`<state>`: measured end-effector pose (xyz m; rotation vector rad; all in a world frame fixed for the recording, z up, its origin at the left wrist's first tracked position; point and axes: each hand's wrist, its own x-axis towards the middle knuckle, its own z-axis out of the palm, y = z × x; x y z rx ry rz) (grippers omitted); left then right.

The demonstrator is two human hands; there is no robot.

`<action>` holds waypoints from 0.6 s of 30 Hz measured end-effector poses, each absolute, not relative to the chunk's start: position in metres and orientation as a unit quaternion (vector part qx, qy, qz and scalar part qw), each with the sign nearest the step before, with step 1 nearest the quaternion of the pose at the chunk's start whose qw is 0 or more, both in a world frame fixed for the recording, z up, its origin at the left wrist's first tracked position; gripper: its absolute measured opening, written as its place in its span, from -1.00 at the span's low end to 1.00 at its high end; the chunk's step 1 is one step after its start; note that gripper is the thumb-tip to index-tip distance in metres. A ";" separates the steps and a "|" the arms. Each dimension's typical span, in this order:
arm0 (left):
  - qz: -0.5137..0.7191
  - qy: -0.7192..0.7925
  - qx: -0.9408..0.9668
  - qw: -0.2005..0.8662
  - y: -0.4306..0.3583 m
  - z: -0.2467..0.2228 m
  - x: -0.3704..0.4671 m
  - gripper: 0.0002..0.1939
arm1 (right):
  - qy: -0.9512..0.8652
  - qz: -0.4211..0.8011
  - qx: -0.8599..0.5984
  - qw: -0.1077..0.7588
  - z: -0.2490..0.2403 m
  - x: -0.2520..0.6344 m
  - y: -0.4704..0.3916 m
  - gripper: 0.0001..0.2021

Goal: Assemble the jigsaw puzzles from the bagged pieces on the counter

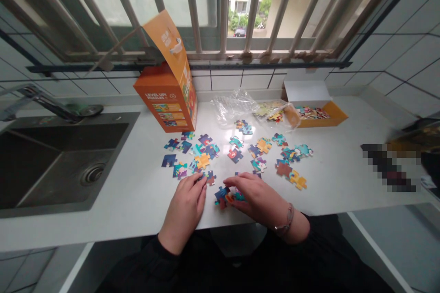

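My left hand (pixel 185 203) rests on the counter, thumb and fingers drawn together. A dark blue puzzle piece shows at its fingertips, touching or beside a blue and brown puzzle piece (pixel 211 178). Near the front edge, my right hand (pixel 256 197) curves over a small group of pieces, with a colourful puzzle piece (pixel 238 195) between thumb and fingers, partly hidden by them. Just left of that thumb lies a dark blue and red puzzle piece (pixel 222 196). Further loose pieces, such as a yellow one (pixel 202 160) and a red and blue one (pixel 235 155), spread beyond both hands.
An orange puzzle box (pixel 165 100) stands with its lid up behind the pieces. Clear plastic bags (pixel 235 106) lie at the back, beside an open yellow box (pixel 323 121) holding more pieces. A sink (pixel 113 155) is at left; a blurred dark object (pixel 390 167) lies at right.
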<state>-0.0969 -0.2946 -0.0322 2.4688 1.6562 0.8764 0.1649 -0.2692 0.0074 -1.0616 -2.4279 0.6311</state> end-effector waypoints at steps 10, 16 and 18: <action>0.302 0.519 0.798 0.048 -0.299 -0.029 -0.097 -0.75 | -0.849 0.192 -0.434 0.231 -0.004 0.149 -0.284 -0.55; 0.299 0.512 0.803 0.062 -0.298 -0.032 -0.100 -0.77 | -0.827 0.150 -0.500 0.209 -0.006 0.126 -0.307 -0.32; 0.297 0.504 0.808 0.071 -0.298 -0.033 -0.100 -0.77 | -0.820 0.156 -0.506 0.218 -0.007 0.122 -0.309 -0.38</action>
